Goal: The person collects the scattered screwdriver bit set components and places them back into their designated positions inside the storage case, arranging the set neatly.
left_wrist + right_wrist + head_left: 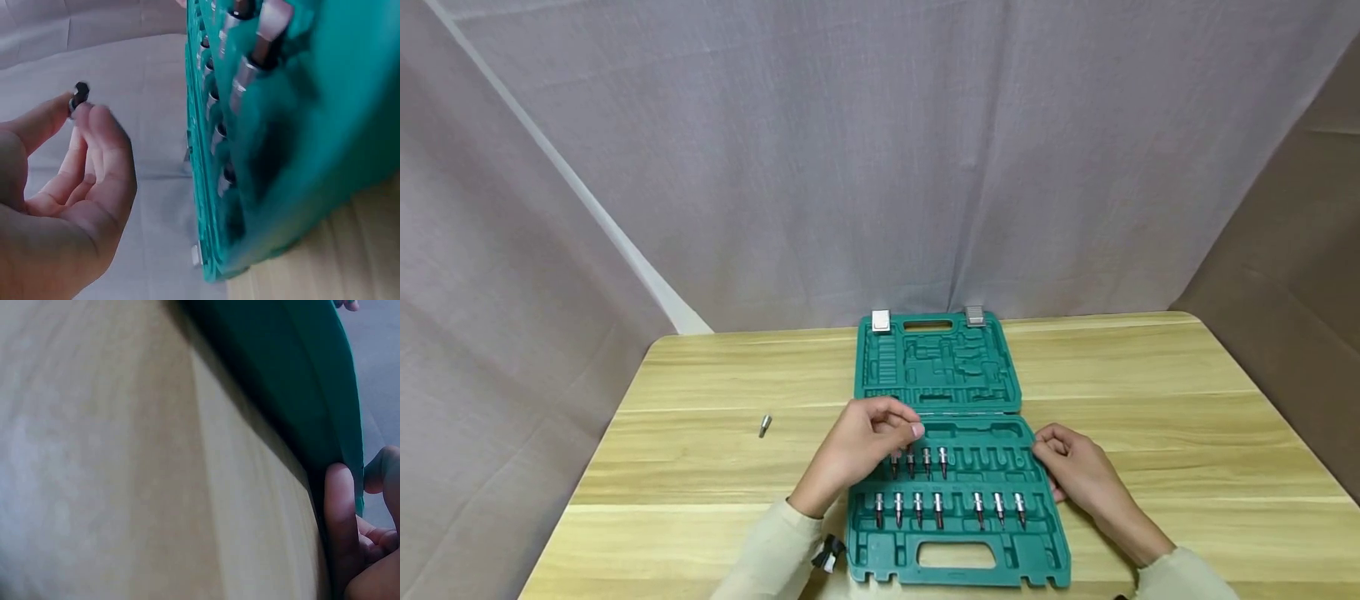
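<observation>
A green tool case (958,575) lies unfolded on the table, its hinge running crosswise. My left hand (868,437) hovers over the left side of the near half. In the left wrist view, the thumb and fingertips pinch a small bit socket (78,97) with a dark tip; in the head view the fingers hide it. Two rows of bit sockets (937,508) sit in the case slots, with gaps on the right of the upper row. My right hand (1078,475) grips the case's right edge, a finger (340,506) against the outer wall.
A single bit socket (765,426) lies on the wooden table (700,475), left of the case. The far lid has two metal latches (881,321) and moulded recesses. Grey cloth (850,167) hangs behind the table, with more cloth at both sides.
</observation>
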Demonstrator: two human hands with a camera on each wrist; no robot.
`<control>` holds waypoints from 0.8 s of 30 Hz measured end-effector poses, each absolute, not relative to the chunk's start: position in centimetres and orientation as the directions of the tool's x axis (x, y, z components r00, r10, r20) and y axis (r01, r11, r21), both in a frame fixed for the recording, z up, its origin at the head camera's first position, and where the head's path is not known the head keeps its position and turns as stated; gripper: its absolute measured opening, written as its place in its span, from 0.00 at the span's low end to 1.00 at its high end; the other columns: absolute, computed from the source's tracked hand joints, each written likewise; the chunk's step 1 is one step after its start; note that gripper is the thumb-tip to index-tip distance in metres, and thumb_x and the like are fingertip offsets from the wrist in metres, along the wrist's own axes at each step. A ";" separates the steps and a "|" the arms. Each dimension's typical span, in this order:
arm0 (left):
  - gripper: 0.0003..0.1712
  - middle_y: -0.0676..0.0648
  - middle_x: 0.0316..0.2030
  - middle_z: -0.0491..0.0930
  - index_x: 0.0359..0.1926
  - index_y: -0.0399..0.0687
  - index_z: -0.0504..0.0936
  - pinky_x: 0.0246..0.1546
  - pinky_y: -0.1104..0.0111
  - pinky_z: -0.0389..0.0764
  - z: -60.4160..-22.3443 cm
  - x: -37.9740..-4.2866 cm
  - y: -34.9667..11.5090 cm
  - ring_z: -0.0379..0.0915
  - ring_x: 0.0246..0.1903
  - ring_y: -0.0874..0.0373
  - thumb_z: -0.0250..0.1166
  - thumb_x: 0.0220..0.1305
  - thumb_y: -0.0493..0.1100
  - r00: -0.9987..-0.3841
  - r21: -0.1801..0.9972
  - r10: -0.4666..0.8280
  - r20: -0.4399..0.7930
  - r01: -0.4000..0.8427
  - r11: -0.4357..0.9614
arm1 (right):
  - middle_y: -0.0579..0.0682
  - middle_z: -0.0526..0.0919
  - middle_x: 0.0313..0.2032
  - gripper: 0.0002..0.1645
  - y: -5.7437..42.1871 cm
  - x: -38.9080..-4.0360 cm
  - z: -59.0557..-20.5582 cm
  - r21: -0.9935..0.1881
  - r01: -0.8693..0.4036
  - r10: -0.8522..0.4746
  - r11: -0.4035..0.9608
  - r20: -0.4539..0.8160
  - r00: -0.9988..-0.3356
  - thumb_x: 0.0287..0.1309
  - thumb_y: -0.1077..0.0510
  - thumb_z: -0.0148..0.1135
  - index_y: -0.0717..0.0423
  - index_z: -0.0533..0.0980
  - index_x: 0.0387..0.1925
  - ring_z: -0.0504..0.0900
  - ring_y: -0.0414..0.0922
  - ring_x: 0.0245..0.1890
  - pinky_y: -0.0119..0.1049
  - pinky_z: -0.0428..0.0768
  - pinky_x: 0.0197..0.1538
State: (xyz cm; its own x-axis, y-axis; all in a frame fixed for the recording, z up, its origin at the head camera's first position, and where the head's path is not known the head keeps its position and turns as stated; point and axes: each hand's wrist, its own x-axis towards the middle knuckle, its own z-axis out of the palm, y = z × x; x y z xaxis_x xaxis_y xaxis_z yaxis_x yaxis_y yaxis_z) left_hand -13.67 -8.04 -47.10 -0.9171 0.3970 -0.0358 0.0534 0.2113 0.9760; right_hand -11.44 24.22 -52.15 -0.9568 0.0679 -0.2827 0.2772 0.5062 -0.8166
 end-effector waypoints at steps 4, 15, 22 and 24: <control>0.05 0.38 0.38 0.89 0.44 0.45 0.89 0.42 0.47 0.87 -46.9 -14.1 -7.1 0.86 0.37 0.37 0.71 0.71 0.41 -0.892 0.972 0.447 -0.069 0.041 0.232 | 0.49 0.78 0.24 0.16 24.3 -11.4 -52.2 -0.813 0.276 0.072 0.513 -0.279 -0.958 0.72 0.56 0.57 0.63 0.77 0.52 0.79 0.44 0.20 0.41 0.85 0.25; 0.02 0.50 0.32 0.87 0.41 0.42 0.89 0.39 0.59 0.88 -47.1 -14.9 -4.9 0.88 0.35 0.47 0.72 0.68 0.34 -0.821 0.954 0.541 -0.185 -0.017 0.300 | 0.49 0.78 0.23 0.15 24.2 -11.6 -52.4 -0.811 0.269 0.072 0.520 -0.273 -0.959 0.72 0.55 0.57 0.62 0.78 0.51 0.79 0.45 0.19 0.41 0.84 0.24; 0.02 0.49 0.31 0.86 0.41 0.41 0.89 0.37 0.61 0.88 -46.8 -15.3 -3.6 0.87 0.32 0.53 0.72 0.68 0.34 -0.801 0.933 0.557 -0.220 -0.006 0.361 | 0.49 0.78 0.23 0.15 24.2 -11.5 -52.4 -0.809 0.263 0.070 0.526 -0.267 -0.961 0.73 0.55 0.57 0.62 0.78 0.51 0.79 0.45 0.19 0.41 0.84 0.24; 0.02 0.49 0.30 0.86 0.40 0.42 0.89 0.37 0.61 0.88 -46.8 -15.4 -3.3 0.87 0.31 0.53 0.72 0.68 0.33 -0.799 0.928 0.556 -0.230 -0.007 0.373 | 0.49 0.78 0.23 0.15 24.2 -11.5 -52.4 -0.808 0.264 0.070 0.527 -0.269 -0.961 0.73 0.55 0.56 0.62 0.78 0.51 0.79 0.45 0.19 0.41 0.84 0.24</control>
